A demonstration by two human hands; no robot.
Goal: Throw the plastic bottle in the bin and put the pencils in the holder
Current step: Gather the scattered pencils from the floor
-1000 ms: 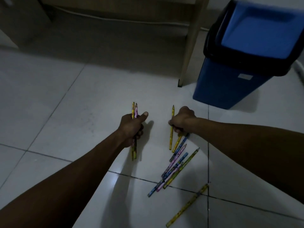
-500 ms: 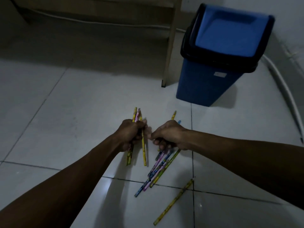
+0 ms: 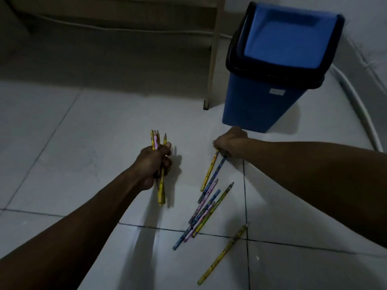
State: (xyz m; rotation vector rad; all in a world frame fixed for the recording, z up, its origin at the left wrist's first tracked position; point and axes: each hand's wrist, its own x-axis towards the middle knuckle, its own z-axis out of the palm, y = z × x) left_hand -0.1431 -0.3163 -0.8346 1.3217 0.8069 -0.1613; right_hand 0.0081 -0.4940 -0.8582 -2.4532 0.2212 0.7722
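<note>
My left hand (image 3: pixel 154 164) is closed around a bundle of pencils (image 3: pixel 161 189), their tips pointing away from me above the fist. My right hand (image 3: pixel 229 142) reaches to the floor close to the bin and pinches the top ends of a yellow pencil (image 3: pixel 209 171) and a blue pencil (image 3: pixel 216 172) that still lie on the tiles. Several more loose pencils (image 3: pixel 206 210) lie in a heap below it, and one yellow pencil (image 3: pixel 223 253) lies apart, nearer to me. The blue bin (image 3: pixel 266 101) with a black rim and blue swing lid stands behind my right hand. No bottle or holder shows.
White floor tiles (image 3: pixel 83 143) with dark grout lines. A pale wooden furniture leg (image 3: pixel 211 65) stands left of the bin. A white hose (image 3: pixel 215 34) runs along the back and curves down the right side. The scene is dim.
My hands met in the middle and a yellow pencil passed into the left bundle. My right hand has since moved right and away to the top ends of two pencils on the floor.
</note>
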